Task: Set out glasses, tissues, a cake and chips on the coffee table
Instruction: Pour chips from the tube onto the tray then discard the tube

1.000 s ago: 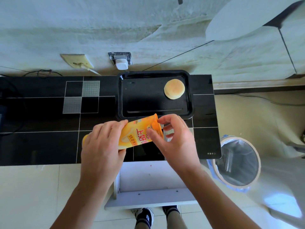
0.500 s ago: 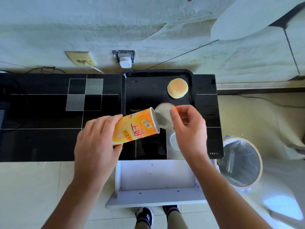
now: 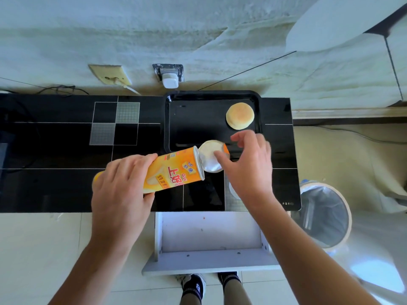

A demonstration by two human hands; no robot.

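Here, we read the scene line by line.

Chips can (image 3: 174, 172): we hold it tilted above the black surface (image 3: 55, 183), its open mouth towards the black tray (image 3: 198, 119), just over the tray's near rim.
Left hand (image 3: 123, 188): its fingers wrap round the lower half of the can, clenched on the body.
Right hand (image 3: 246, 168): its thumb and fingers pinch the peeled foil seal (image 3: 210, 156), which hangs at the rim of the can; we cannot tell whether it is fully torn free.
Cake (image 3: 240, 116): a round golden cake lies in the far right corner of the tray, apart from both hands.
Handling, can: we judge it light, a stiff cardboard tube with a smooth printed skin, so a firm wrap round the middle suits it; squeezing hard could dent it.
Handling, contents: we expect the chips to be brittle, so a slow tilt is wiser than a shake.
Handling, seal: thin and floppy, best held by its edge.
Nearby: a lined bin (image 3: 323, 216) stands on the floor to the right.
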